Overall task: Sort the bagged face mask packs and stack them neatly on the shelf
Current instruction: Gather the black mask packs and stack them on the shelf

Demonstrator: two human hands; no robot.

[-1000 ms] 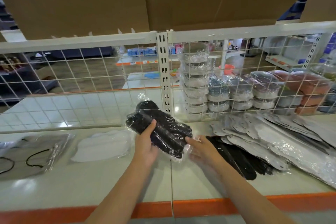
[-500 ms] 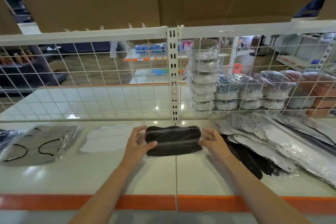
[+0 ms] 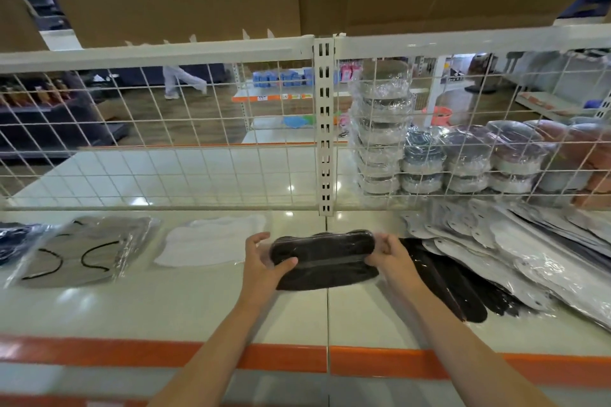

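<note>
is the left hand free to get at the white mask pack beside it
Probably not yet. The left hand grips one end of the black mask pack, with the right hand on the other end. The white mask pack lies just to its left on the shelf, nothing between them.

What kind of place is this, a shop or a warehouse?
Most likely a retail shop being stocked. The white shelf has an orange price-strip edge, a wire-mesh divider backs it, and wrapped goods and more display shelves stand across the aisle.
</note>
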